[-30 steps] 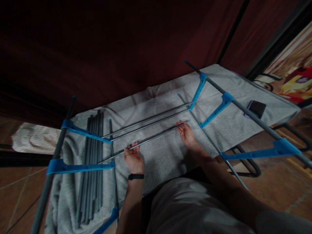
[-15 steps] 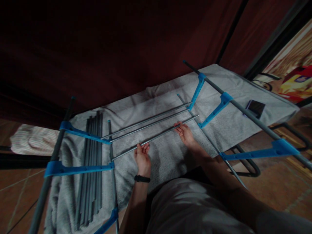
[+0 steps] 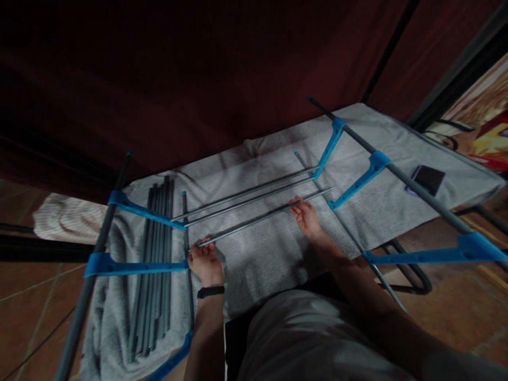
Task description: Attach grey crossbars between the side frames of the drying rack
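A thin grey metal tube (image 3: 254, 220) runs crosswise between two side frames. My left hand (image 3: 205, 263) closes round its left end, right beside the tip of a blue plastic bracket (image 3: 137, 266). Further along, my right hand (image 3: 305, 214) pinches the same tube near its right end, which sticks out free above the blue bracket (image 3: 357, 182) on the right. Behind it, two more tubes (image 3: 246, 200) span from the far left bracket (image 3: 145, 208) to the far right bracket (image 3: 328, 148).
Several loose grey tubes (image 3: 153, 270) lie bundled at the left on a grey blanket (image 3: 262, 275). A dark-screened phone (image 3: 426, 180) rests at the right, behind the right frame's long pole (image 3: 420, 193). Dark red curtain (image 3: 222, 79) hangs at the back.
My left hand has slid left along the tube to its left end, by the bracket. My right hand keeps its hold near the right end. The view has shifted slightly.
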### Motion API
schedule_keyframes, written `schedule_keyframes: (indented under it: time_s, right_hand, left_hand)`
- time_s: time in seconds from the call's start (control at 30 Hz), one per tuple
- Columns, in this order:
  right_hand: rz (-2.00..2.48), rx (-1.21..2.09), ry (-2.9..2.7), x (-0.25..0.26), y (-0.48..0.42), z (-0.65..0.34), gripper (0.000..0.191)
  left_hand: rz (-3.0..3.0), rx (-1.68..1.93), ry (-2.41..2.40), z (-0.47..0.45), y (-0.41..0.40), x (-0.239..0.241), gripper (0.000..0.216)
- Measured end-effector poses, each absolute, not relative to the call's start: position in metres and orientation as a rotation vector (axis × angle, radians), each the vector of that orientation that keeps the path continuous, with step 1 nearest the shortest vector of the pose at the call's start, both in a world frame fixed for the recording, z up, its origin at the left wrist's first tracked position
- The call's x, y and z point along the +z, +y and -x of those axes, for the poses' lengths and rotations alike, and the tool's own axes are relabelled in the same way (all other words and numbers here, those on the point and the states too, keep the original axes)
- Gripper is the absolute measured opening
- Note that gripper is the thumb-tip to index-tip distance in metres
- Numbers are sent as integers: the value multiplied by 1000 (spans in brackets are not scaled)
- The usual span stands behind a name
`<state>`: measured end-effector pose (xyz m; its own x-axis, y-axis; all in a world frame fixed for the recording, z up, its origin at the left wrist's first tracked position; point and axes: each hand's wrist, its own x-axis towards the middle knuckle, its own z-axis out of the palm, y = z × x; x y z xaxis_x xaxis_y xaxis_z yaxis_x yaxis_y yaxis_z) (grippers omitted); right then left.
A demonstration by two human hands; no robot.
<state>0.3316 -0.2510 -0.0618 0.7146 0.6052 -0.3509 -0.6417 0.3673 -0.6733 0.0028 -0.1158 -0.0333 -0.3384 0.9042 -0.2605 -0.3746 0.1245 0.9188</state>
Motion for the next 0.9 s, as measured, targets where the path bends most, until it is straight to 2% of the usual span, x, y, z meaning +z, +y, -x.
schedule_keyframes:
  time_s: [0.6, 0.73, 0.9]
  right_hand:
    - [956, 832, -81, -70, -254, -336, 20]
    - [1005, 838, -150, -77, -256, -340, 14]
    - [1004, 822, -155, -83, -259, -345, 20]
  left_hand:
    - [-707, 1429, 1135, -25, -166, -47, 45]
    - [-657, 1373, 1074, -20, -165, -49, 45]
    - [-779, 1247, 1065, -13, -167, -55, 51]
